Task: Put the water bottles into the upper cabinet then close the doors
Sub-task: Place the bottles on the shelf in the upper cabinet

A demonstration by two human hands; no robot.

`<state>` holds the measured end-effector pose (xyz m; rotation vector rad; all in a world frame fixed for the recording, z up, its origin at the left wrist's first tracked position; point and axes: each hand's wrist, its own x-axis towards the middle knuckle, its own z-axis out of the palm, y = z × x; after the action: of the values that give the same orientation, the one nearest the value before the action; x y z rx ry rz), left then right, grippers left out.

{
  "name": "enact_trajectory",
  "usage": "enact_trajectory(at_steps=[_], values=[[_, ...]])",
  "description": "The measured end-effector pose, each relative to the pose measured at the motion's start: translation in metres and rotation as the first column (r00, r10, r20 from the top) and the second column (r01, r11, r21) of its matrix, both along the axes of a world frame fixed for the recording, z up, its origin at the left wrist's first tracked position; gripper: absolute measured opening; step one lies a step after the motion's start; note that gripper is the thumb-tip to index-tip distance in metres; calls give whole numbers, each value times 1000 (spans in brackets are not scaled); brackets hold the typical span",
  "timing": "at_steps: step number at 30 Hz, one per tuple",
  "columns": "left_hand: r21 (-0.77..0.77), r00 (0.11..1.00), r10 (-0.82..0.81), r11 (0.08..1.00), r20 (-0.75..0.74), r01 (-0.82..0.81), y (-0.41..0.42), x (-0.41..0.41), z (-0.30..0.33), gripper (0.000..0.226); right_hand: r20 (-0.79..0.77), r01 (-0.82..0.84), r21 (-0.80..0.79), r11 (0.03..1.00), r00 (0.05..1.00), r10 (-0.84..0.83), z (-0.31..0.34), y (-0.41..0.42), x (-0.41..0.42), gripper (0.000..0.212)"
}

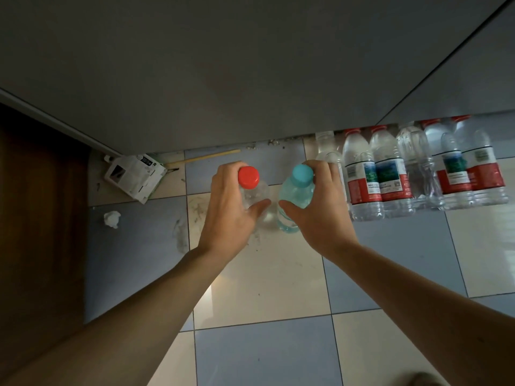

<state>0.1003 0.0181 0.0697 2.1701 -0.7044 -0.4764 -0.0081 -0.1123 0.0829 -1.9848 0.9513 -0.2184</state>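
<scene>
Fingers curling round bottle necks, left hand (pixel 231 207) is gripping the red-capped bottle (pixel 252 188) and right hand (pixel 320 207) the blue-capped bottle (pixel 296 190), both upright above the tiled floor (pixel 264 274), likely for carrying to the cabinet, near the shrink-wrapped bottle pack (pixel 418 174).
</scene>
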Motion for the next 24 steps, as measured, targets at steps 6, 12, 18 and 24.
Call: enact_trajectory(at_steps=[6,12,18,24], values=[[2,1000,11,1000,22,-12,19,-12,-9,70,62,-20,-74,997,998,25,-8,21,-23,67],[-4,996,32,999,-86,-32,17,-11,-9,74,15,10,69,998,1000,-11,-10,28,-45,73],[29,924,30,999,-381,-21,19,-5,-26,95,-89,46,230,972,996,-26,-37,25,-45,93],[-22,915,28,999,-403,-40,11,3,-55,79,-56,112,316,942,993,-100,-74,28,-43,64]])
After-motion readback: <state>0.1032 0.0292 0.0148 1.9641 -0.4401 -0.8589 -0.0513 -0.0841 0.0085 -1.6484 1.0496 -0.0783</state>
